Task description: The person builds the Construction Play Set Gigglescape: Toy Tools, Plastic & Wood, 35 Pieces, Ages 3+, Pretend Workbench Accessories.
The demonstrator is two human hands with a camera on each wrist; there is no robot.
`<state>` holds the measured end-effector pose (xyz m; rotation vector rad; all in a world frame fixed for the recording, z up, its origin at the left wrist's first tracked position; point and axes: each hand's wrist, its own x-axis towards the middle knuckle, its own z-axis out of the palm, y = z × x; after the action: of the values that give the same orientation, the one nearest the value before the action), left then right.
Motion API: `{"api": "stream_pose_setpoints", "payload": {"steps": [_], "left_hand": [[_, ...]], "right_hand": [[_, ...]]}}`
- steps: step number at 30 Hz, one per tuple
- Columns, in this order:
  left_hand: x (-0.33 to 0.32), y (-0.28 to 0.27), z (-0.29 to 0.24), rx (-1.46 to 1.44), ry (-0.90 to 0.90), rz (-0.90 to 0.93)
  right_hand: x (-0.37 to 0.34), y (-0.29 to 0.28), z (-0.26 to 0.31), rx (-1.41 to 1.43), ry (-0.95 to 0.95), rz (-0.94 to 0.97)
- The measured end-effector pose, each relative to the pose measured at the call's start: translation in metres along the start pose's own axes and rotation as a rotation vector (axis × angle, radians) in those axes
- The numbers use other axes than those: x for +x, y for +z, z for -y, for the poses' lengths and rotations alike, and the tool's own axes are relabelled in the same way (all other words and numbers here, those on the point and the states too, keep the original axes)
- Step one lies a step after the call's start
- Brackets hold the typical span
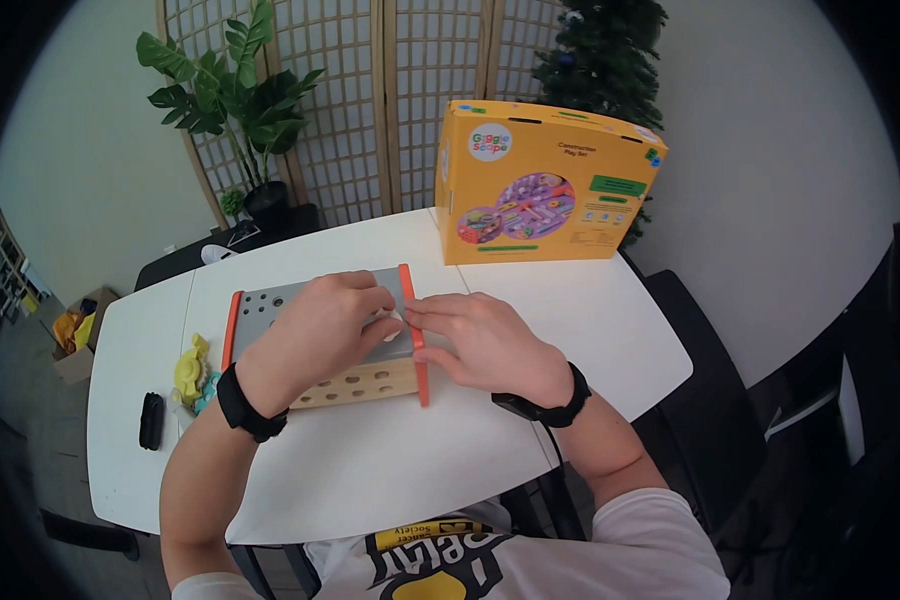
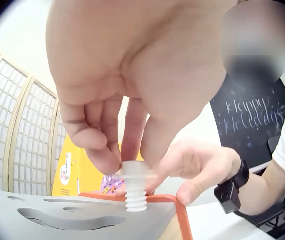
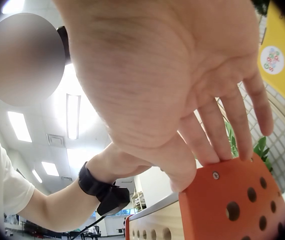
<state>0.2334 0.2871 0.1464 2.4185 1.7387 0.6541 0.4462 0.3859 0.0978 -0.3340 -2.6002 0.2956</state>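
Observation:
My left hand (image 1: 320,325) pinches the head of a white plastic bolt (image 2: 136,194) between thumb and fingers. The bolt stands upright, its thread partly showing above the grey perforated top (image 2: 77,227) of a toy workbench, close to the right end. Straight fingers of my right hand (image 1: 490,340) rest along the upper edge of the orange side panel (image 3: 232,200), with the thumb at its near corner. Below the grey top runs a wooden front board (image 1: 360,386) with holes. A second orange side panel (image 1: 232,330) closes the bench's left end.
A tall yellow play set box (image 1: 555,190) stands behind the bench on the white table (image 1: 370,470). Left of the bench lie a yellow toy piece (image 1: 191,370), some teal pieces (image 1: 207,392) and a black case (image 1: 151,421). A potted plant (image 1: 267,200) is beyond the table.

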Motion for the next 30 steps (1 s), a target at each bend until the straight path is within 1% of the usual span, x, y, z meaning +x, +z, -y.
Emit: {"api": "stream_pose_setpoints", "payload": {"steps": [2,5,8,11,14,17,20,23,26,29,30], "left_hand": [[0.0,0.0,0.007,-0.051,0.122,-0.015],[0.001,0.002,0.01,-0.149,0.225,-0.101],[0.0,-0.004,-0.002,-0.055,0.098,-0.11],[0.0,0.001,-0.004,0.109,-0.05,0.019],[0.0,0.006,0.0,0.129,-0.037,0.025],[0.001,0.002,0.013,-0.064,0.163,0.03],[0.003,-0.004,0.01,-0.188,0.233,-0.021],[-0.001,-0.008,0.001,-0.07,0.021,-0.004],[0.001,0.002,0.0,0.095,-0.117,0.12],[-0.001,0.005,0.008,0.0,0.115,0.041],[0.0,0.006,0.011,-0.055,0.152,0.033]], "right_hand": [[0.0,0.0,0.0,0.005,0.006,-0.004],[0.0,0.0,0.001,0.003,0.02,0.009],[0.0,0.001,0.0,-0.006,0.008,0.001],[0.0,0.001,-0.001,-0.008,0.002,0.001],[0.0,0.001,-0.001,-0.008,0.022,0.019],[0.0,-0.002,0.001,-0.003,0.029,0.029],[0.001,-0.003,0.002,0.009,0.037,0.04],[-0.001,0.0,0.0,0.0,0.027,0.024],[0.0,-0.001,0.001,0.002,0.027,0.027],[0.0,0.001,0.0,-0.003,0.039,0.03],[0.0,0.0,0.0,-0.002,0.046,0.049]]}}
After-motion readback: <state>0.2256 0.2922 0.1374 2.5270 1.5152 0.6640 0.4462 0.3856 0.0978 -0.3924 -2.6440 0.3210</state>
